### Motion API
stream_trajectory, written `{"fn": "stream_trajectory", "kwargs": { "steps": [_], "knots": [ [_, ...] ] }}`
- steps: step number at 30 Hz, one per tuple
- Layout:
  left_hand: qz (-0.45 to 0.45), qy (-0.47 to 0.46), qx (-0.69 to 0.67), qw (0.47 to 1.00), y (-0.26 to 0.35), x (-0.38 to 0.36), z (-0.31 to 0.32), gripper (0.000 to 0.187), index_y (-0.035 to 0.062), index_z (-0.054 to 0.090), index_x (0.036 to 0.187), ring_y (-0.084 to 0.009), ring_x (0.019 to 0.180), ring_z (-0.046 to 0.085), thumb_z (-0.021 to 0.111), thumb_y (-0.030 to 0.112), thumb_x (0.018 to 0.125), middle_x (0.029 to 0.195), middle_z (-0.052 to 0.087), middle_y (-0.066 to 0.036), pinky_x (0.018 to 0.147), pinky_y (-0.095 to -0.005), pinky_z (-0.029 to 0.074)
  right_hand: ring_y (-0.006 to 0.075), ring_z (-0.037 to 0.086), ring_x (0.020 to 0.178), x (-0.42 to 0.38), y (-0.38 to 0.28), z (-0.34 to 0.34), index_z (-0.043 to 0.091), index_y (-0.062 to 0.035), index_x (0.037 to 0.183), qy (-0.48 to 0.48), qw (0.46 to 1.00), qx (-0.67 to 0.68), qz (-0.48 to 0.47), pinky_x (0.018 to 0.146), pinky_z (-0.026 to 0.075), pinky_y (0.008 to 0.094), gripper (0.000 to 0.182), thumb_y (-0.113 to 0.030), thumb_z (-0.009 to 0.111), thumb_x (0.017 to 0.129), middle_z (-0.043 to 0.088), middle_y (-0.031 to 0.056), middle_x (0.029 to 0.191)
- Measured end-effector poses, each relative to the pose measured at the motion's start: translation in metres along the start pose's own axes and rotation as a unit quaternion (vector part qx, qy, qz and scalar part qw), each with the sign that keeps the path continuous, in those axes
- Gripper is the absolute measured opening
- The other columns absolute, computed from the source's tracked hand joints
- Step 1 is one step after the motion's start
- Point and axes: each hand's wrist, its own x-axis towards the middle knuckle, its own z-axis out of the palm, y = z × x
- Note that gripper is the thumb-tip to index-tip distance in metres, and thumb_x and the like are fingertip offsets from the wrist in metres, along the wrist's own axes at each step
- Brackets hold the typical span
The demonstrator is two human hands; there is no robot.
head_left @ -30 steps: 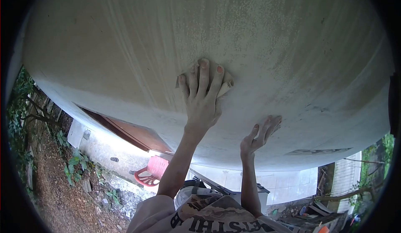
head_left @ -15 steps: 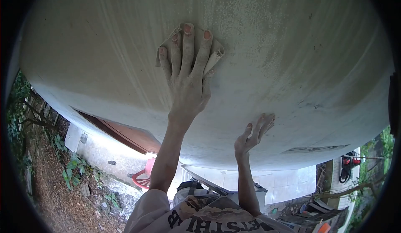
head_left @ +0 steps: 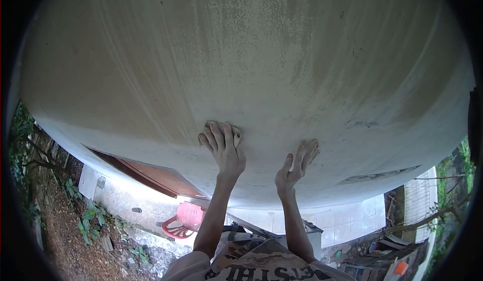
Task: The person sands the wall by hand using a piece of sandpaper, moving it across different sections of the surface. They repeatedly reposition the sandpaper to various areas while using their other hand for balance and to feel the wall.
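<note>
My left hand (head_left: 225,150), coated in pale dust, presses a folded piece of sandpaper (head_left: 237,138) against the wall (head_left: 261,69). Most of the sheet is hidden beneath the fingers; a curled edge shows beside the index finger. To the right, my right hand (head_left: 294,168) holds nothing. Its fingers are stretched out against or very near the wall, with the thumb apart. The wall is greyish-white, with streaks and a speckled, scuffed patch higher up.
Below on the left are a brown door or panel (head_left: 156,173) and a red plastic chair (head_left: 187,216). White tiles (head_left: 347,223) lie beneath the wall. Wooden boards (head_left: 397,256) stand lower right, while plants (head_left: 90,215) grow on the left.
My left hand has slid down the wall with the sandpaper, coming level with my right hand. My right hand has shifted slightly left and down. More of the red chair shows.
</note>
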Motion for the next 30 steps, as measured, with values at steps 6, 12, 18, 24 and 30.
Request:
{"fn": "stream_trajectory", "kwargs": {
  "steps": [6, 12, 18, 24, 30],
  "knots": [
    [0.025, 0.018, -0.018, 0.999, 0.026, 0.130, -0.054, 0.053, 0.0060, 0.023, 0.135, -0.0382, 0.131, 0.001, 0.035, 0.028, 0.089, 0.142, 0.009, -0.021, 0.102, -0.0540, -0.001, 0.0367, 0.015, 0.130, 0.000, -0.001, 0.004, 0.042, -0.0032, 0.126, 0.023, 0.999, 0.019, 0.012, 0.102, 0.006, 0.0547, 0.041, -0.011, 0.040, 0.085, 0.022, 0.0238, 0.137],
    [0.031, -0.013, 0.010, 0.999, -0.010, -0.051, 0.029, 0.055, 0.0015, 0.020, 0.135, -0.0403, 0.130, -0.001, 0.036, 0.023, 0.087, 0.141, 0.005, -0.023, 0.099, -0.0574, -0.004, 0.0366, 0.014, 0.130, -0.005, 0.005, 0.004, 0.039, -0.0014, 0.127, 0.014, 1.000, 0.015, 0.003, 0.102, 0.007, 0.0532, 0.041, -0.015, 0.039, 0.089, 0.020, 0.0225, 0.138],
    [-0.008, 0.012, -0.018, 1.000, -0.005, -0.055, 0.031, 0.055, 0.0030, 0.024, 0.134, -0.0406, 0.130, 0.000, 0.040, 0.022, 0.085, 0.142, 0.006, -0.022, 0.098, -0.0604, -0.003, 0.0381, 0.013, 0.130, -0.005, 0.005, 0.001, 0.039, -0.0015, 0.127, -0.003, 1.000, 0.012, 0.000, 0.102, 0.007, 0.0537, 0.041, -0.015, 0.039, 0.089, 0.021, 0.0231, 0.138],
    [0.046, 0.015, -0.004, 0.999, 0.031, 0.120, -0.047, 0.049, 0.0046, 0.025, 0.134, -0.0373, 0.131, 0.004, 0.032, 0.026, 0.090, 0.141, 0.013, -0.020, 0.102, -0.0521, -0.002, 0.0376, 0.013, 0.130, -0.005, 0.005, 0.004, 0.037, -0.0018, 0.128, 0.009, 1.000, 0.015, 0.000, 0.102, 0.006, 0.0536, 0.041, -0.016, 0.039, 0.090, 0.020, 0.0235, 0.138],
    [0.070, 0.018, 0.042, 0.996, 0.006, 0.014, 0.005, 0.056, -0.0009, 0.020, 0.134, -0.0400, 0.131, 0.002, 0.036, 0.026, 0.088, 0.140, 0.010, -0.024, 0.101, -0.0546, -0.003, 0.0374, 0.011, 0.130, -0.007, 0.004, 0.012, 0.035, -0.0031, 0.130, 0.025, 1.000, 0.007, 0.012, 0.102, 0.004, 0.0531, 0.042, -0.017, 0.039, 0.090, 0.018, 0.0232, 0.139]
  ]
}}
